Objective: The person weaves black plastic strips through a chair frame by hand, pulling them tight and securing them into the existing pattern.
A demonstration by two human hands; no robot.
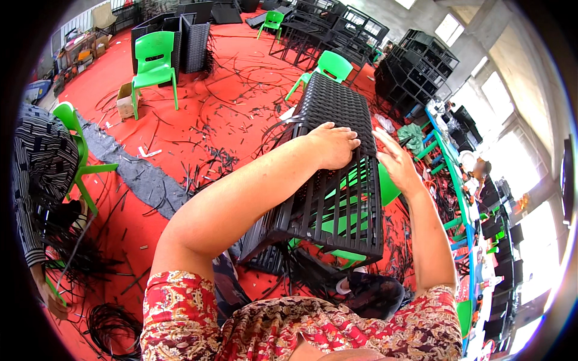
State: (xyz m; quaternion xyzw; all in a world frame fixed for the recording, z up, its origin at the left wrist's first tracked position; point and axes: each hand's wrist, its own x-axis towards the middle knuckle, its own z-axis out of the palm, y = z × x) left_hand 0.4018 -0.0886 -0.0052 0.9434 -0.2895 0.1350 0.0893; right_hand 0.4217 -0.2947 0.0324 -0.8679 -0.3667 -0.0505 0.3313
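In front of me stands a black furniture frame point(337, 105), its far part covered in tight black weave and its near part strung with separate flat strips. On the left part of the weave, near where it meets the bare strips, rests my left hand point(334, 146), fingers lying across it and pointing right. My right hand point(397, 162) is at the frame's right edge, fingers stretched out and close together, palm toward the frame. Its thumb side is partly hidden. Loose black strips point(283, 125) stick out from the frame's left side. No strip shows clearly in either hand.
A green chair point(155, 63) stands at the far left beside a woven black piece point(197, 48). Another person's striped sleeve point(27, 204) is at the left edge. Black frames point(415, 69) are stacked at the back right. Strip scraps litter the red floor covering point(235, 90).
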